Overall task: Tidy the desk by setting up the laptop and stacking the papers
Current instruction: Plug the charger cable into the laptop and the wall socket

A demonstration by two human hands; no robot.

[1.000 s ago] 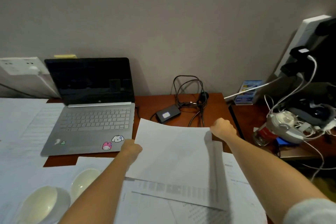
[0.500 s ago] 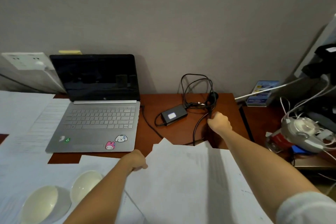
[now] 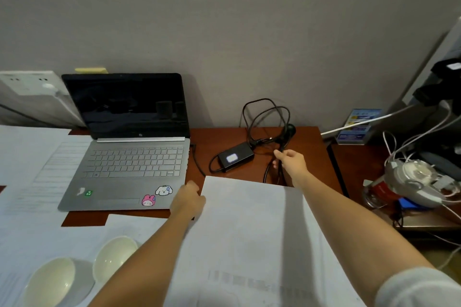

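The silver laptop [image 3: 129,154] stands open on the brown desk [image 3: 311,147] at the left, its screen dark, stickers on the palm rest. Its black charger brick [image 3: 235,156] lies to the right with a tangled black cable [image 3: 269,117]. My right hand [image 3: 290,161] pinches that cable just right of the brick. A stack of white papers [image 3: 249,232] lies in front of me. My left hand [image 3: 187,200] grips the stack's left edge, beside the laptop's front right corner.
More white sheets [image 3: 30,169] cover the desk at the left. Two pale bowls [image 3: 74,279] sit at the lower left. A cluttered side table [image 3: 411,192] with white cables and gadgets stands at the right. A wall socket panel [image 3: 30,82] is behind the laptop.
My right hand has let go of the paper, reached back and taken hold of the charger cable. The paper stack has come down flat on the desk, with my left hand still at its edge.
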